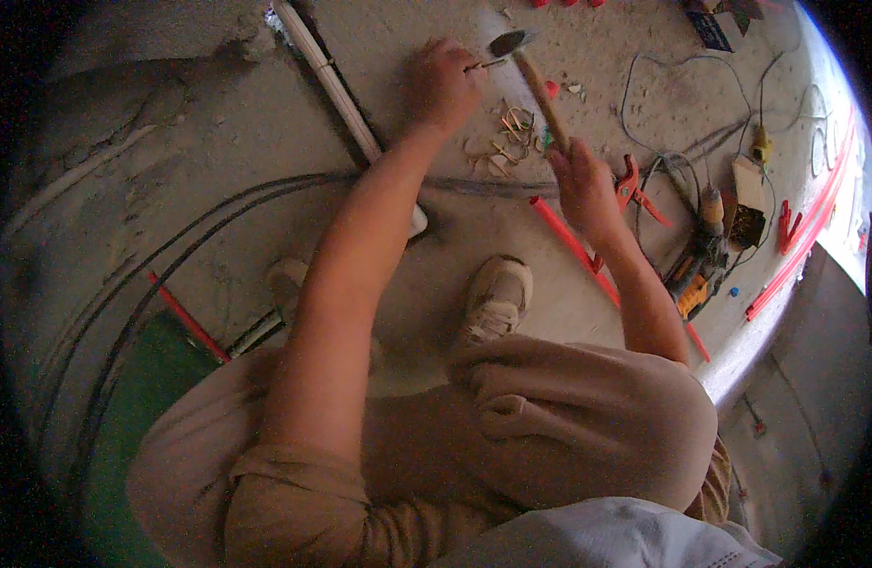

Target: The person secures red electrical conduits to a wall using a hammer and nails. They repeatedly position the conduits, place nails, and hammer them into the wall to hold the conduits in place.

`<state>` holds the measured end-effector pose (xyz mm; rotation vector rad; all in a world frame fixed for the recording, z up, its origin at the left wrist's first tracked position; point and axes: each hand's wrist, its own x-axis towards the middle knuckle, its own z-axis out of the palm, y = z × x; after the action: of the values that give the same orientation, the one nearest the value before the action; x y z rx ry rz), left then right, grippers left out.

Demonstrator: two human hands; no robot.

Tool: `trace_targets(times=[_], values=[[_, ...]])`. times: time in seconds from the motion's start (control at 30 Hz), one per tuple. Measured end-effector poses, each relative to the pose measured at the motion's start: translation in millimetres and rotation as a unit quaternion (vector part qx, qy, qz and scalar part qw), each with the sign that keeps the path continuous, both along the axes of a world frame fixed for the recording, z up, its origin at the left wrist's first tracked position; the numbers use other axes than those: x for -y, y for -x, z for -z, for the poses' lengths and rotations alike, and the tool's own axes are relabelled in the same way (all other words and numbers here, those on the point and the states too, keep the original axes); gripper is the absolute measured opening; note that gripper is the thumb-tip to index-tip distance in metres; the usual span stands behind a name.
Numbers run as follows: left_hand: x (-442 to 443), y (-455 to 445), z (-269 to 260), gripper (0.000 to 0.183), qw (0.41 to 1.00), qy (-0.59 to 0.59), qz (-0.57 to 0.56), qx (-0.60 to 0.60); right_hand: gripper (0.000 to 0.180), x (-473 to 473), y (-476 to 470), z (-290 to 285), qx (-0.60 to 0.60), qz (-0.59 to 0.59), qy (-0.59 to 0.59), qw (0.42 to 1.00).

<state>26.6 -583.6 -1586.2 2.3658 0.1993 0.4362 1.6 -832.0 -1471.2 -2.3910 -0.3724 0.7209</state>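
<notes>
My right hand (585,188) grips the wooden handle of a hammer (540,92). Its dark metal head is raised beside my left hand (446,85). Between the left fingertips is a thin nail-like piece (491,64), its tip pointing towards the hammer head; I cannot tell whether the two touch. Below the hammer, wood-like slivers and chips (510,138) litter the concrete floor (436,298). A red-handled pipe cutter (627,183) lies just beyond my right wrist, and a red plastic pipe (567,234) runs under that forearm.
A white pipe (329,78) lies in a groove left of my arm. Black cables (216,206) cross the floor. To the right are a power tool (698,263), an open cardboard box (748,202), a yellow connector (761,145) and long red pipes (798,263). My shoe (499,295) stands between my forearms.
</notes>
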Motion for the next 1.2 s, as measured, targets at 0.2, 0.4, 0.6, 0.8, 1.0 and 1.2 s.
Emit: trace_targets(times=[0.2,0.4,0.6,0.8,1.0,1.2], values=[[-4,3,2,0.016,0.997,0.061,0.0,-0.038,0.02,-17,7,-40,0.019,0.047,-0.099,0.994],[0,2,-4,0.014,1.0,0.017,0.003,-0.019,0.02,-9,9,-11,0.045,-0.013,-0.022,0.999],[2,1,-4,0.013,0.998,0.058,-0.017,-0.002,0.021,-14,9,-18,0.067,-0.057,-0.032,0.996],[-1,2,-10,0.01,1.0,0.008,-0.003,0.017,0.026,-19,7,-30,-0.006,0.05,-0.028,0.998],[0,-4,-13,0.008,0.999,0.04,0.004,0.025,0.026,-20,13,-38,-0.019,0.08,-0.103,0.991],[-7,4,-66,0.011,0.929,0.317,-0.075,-0.176,0.027,-10,30,-21,-0.114,0.164,-0.169,0.965]])
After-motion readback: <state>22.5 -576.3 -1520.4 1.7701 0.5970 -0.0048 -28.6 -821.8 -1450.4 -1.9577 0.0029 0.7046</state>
